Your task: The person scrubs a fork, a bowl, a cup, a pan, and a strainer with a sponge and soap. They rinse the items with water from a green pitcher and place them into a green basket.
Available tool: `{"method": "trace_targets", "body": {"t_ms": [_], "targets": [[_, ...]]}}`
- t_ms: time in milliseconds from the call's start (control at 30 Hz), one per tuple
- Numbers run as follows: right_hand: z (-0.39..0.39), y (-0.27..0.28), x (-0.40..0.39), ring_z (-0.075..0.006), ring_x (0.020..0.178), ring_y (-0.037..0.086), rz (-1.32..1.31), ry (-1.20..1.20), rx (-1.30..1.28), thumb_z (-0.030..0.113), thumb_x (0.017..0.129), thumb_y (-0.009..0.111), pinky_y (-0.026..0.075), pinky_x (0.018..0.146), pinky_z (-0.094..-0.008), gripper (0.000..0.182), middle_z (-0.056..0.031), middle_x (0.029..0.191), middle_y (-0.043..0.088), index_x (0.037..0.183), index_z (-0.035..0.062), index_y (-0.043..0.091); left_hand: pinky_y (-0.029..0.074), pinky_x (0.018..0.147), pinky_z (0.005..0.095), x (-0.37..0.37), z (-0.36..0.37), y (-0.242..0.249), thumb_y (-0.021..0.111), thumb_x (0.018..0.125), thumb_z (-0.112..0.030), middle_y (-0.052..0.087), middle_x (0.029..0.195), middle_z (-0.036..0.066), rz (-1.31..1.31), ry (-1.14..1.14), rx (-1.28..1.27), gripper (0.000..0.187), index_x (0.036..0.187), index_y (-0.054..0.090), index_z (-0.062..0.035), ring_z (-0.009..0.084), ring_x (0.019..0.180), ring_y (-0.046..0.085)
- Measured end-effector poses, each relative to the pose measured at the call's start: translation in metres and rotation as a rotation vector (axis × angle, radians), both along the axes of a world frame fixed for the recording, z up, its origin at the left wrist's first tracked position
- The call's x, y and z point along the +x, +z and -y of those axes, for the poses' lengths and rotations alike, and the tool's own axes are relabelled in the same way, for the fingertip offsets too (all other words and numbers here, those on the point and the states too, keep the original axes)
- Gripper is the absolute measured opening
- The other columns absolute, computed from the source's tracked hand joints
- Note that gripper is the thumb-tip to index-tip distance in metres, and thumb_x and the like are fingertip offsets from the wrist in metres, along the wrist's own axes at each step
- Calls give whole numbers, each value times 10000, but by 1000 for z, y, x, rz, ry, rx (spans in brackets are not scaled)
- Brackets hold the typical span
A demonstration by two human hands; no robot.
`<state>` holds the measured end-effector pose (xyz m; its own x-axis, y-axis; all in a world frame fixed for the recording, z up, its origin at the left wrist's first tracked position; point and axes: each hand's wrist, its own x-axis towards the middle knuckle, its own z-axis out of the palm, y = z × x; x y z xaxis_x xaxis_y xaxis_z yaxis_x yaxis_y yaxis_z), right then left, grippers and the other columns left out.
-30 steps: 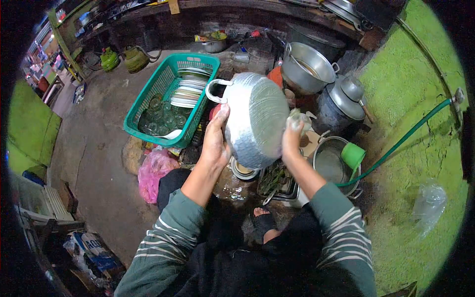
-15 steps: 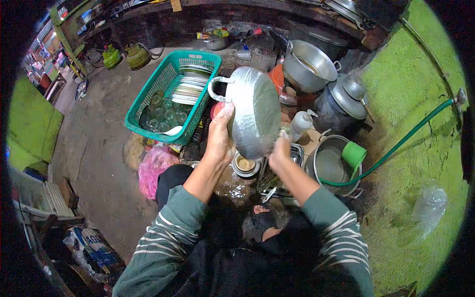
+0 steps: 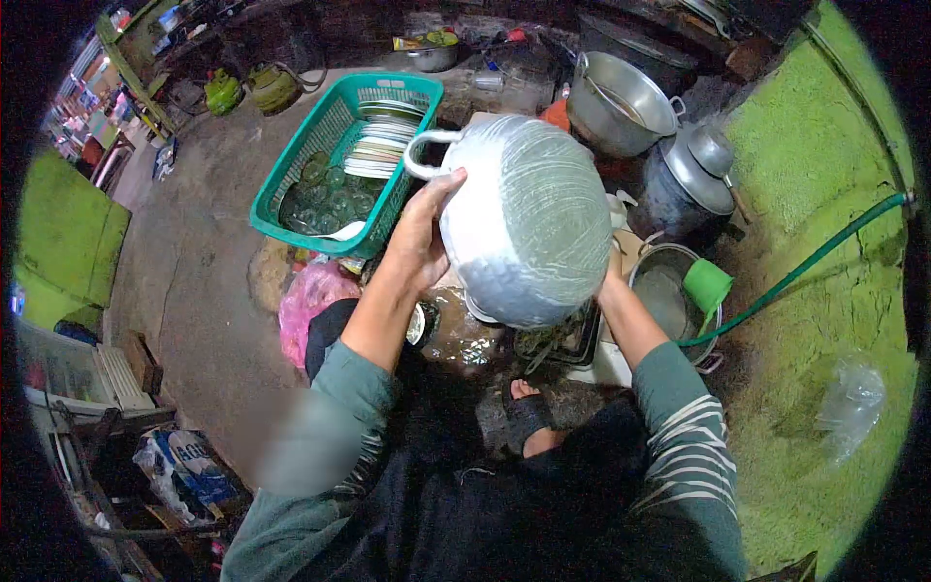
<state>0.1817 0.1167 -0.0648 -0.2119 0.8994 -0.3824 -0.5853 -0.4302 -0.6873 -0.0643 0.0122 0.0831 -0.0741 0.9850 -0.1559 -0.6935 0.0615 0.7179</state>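
Note:
An aluminium pot (image 3: 529, 218) with a loop handle is held up in front of me, its scratched, rounded bottom facing my view. My left hand (image 3: 423, 233) grips its left side just below the handle, thumb on the outside. At the pot's lower right edge is my right hand (image 3: 611, 281), closed against the side, with most of its fingers hidden behind the metal. The inside of the pot is turned away. Beneath it, a dark tray (image 3: 582, 339) shows in part on the wet floor.
A green basket (image 3: 267, 238) of plates and glasses stands at left, with a pink plastic bag (image 3: 315, 291) before it. At right are a large pot (image 3: 621, 107), a lidded pot (image 3: 684, 189), a pot with a green dipper (image 3: 708, 283), and a green hose (image 3: 795, 272).
The pot has turned from nearly edge-on so that its bottom faces me more. My right hand has moved right and up along its rim, and my view has shifted slightly.

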Motion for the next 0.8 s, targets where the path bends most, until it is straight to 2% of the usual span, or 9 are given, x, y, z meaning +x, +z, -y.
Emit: {"method": "trace_targets", "body": {"t_ms": [200,300,433,500,533,600,667,700,800], "targets": [[-18,-29,15,-177,772,632,355,-58,33,254,896,538,506,677,-290,289,-70,945,647,1051,18,602,504,812,331,0,-2,-13,572,868,-321,615,1061,76,39,61,-31,406,1155,532,-36,183,921,606],[-14,-36,19,-164,759,629,406,31,177,279,889,547,494,679,-266,298,-51,926,651,1042,31,612,454,792,276,8,3,-10,556,883,-359,594,1018,52,-159,176,-43,402,1127,550,-40,135,906,561],[2,0,3,-176,911,594,381,110,-36,317,910,499,473,757,-311,342,-72,1059,614,1076,35,600,387,834,258,21,2,-41,485,927,-372,552,913,37,-471,117,111,376,992,580,-15,109,905,486],[9,13,-5,-184,987,571,299,105,-216,323,921,473,460,807,-331,356,-84,1116,593,1087,33,595,372,585,281,36,20,-29,465,940,-390,503,693,-8,-820,47,140,404,846,597,-20,85,665,456],[9,7,-5,-192,982,578,260,83,-122,335,931,422,468,814,-333,391,-96,1108,593,1128,30,564,308,494,302,45,17,-40,462,943,-397,438,591,-42,-817,113,217,448,737,613,-29,73,563,396],[3,-3,-7,-201,976,585,223,70,-28,348,940,371,476,821,-335,427,-108,1099,593,1169,27,534,345,501,338,55,17,-51,481,933,-378,466,527,21,-893,83,194,473,659,604,-13,125,514,415],[-5,-12,-9,-250,1098,504,718,-86,481,293,932,422,372,949,-357,347,-123,1202,547,1096,34,584,365,510,362,59,20,-46,487,928,-373,480,515,73,-965,68,118,477,655,597,3,168,494,426],[-9,-18,-11,-292,1065,517,916,-90,574,264,925,418,388,919,-365,334,-155,1174,550,1086,18,577,384,519,386,59,21,-44,493,923,-367,495,502,125,-1038,45,43,481,651,589,19,211,474,437],[37,52,-44,-331,1001,542,1029,-70,957,116,830,548,411,888,-368,245,-178,1046,572,1047,12,590,408,552,416,56,16,-56,498,915,-363,512,545,201,-1089,28,3,468,689,577,39,274,496,461]]}}
